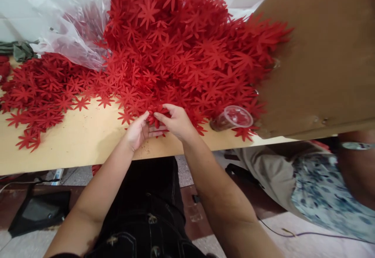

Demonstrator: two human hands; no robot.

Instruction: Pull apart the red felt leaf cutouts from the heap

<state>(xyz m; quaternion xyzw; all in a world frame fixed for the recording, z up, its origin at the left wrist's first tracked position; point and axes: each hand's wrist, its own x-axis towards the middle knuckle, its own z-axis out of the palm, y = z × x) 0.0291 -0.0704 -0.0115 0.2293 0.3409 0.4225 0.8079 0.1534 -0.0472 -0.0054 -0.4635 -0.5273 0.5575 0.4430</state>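
Note:
Close together at the table's front edge, both my hands are on a red flower-shaped cutout. My left hand has its thumb on the cutout's left side, with its fingers stretched beneath. From the right, my right hand pinches the same piece between thumb and fingers. Whether it is one cutout or a few stacked, I cannot tell. Directly behind my hands rises a big heap of similar red flower cutouts, each with several narrow petals. Right of my right hand stands a clear plastic cup.
A smaller pile of darker red cutouts spreads at the left, beside a clear plastic bag. A large brown board borders the heap on the right. Beyond it sits another person in patterned clothing. The pale table ends just before me.

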